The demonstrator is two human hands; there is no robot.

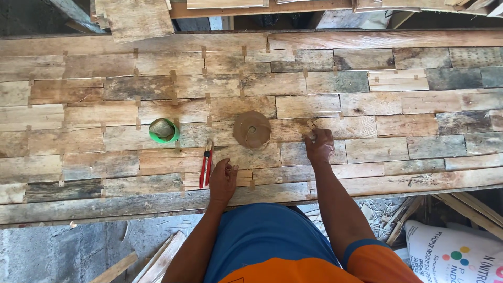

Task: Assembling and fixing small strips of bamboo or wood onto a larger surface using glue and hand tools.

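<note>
A sheet of patched wood veneer strips (367,105) covers the bench, joined with short brown tape pieces. My right hand (319,145) presses fingertips down on a tape piece (311,126) at a seam. My left hand (223,180) lies on the veneer near the front edge, fingers loosely curled, holding nothing that I can see. Just left of it lies a red-handled cutter (205,166). A brown tape roll (252,129) sits between the two hands, a little farther out. A green cup (163,130) stands to the left.
Loose veneer boards (137,18) lie stacked beyond the far edge. Below the front edge are wood scraps (160,259) on grey concrete at left, and a white printed sack (455,254) with thin sticks at right.
</note>
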